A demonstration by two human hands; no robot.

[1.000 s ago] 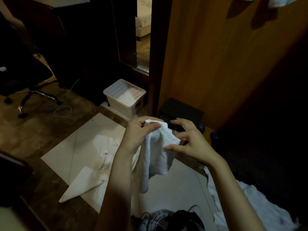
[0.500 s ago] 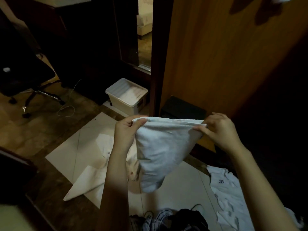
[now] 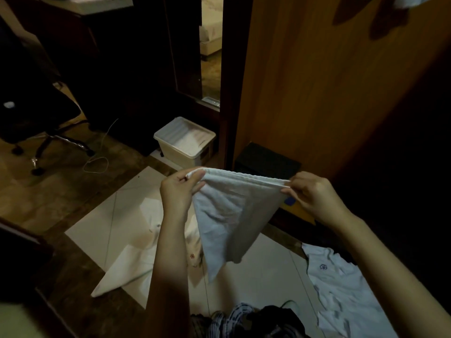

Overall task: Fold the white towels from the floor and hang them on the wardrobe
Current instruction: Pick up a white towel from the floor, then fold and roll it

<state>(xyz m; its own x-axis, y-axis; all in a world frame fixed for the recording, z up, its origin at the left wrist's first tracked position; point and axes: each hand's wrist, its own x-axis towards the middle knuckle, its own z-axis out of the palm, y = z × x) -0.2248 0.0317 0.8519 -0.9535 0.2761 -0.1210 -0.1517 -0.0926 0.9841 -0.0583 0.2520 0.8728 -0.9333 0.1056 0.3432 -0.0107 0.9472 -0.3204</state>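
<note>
A white towel [image 3: 231,215] hangs in the air in front of me, stretched by its top edge. My left hand [image 3: 179,191] pinches its left corner and my right hand [image 3: 314,193] pinches its right corner. The lower part droops to a point above the floor. Another white towel [image 3: 136,262] lies on the pale floor tiles behind my left arm, and a third [image 3: 341,289] lies crumpled at the lower right. The brown wooden wardrobe door [image 3: 329,93] stands just beyond the towel. White cloth [image 3: 400,0] hangs at its top edge.
A white lidded plastic box [image 3: 184,142] sits by the dark door frame. A black box [image 3: 266,162] lies at the wardrobe's foot. A black office chair [image 3: 36,123] stands at the left, with a thin white cable [image 3: 96,163] on the floor. Dark checked clothing [image 3: 244,320] is at the bottom.
My hands have moved apart, spreading the bunched towel out by its top edge. Since half a second ago it has stayed stretched, with little movement.
</note>
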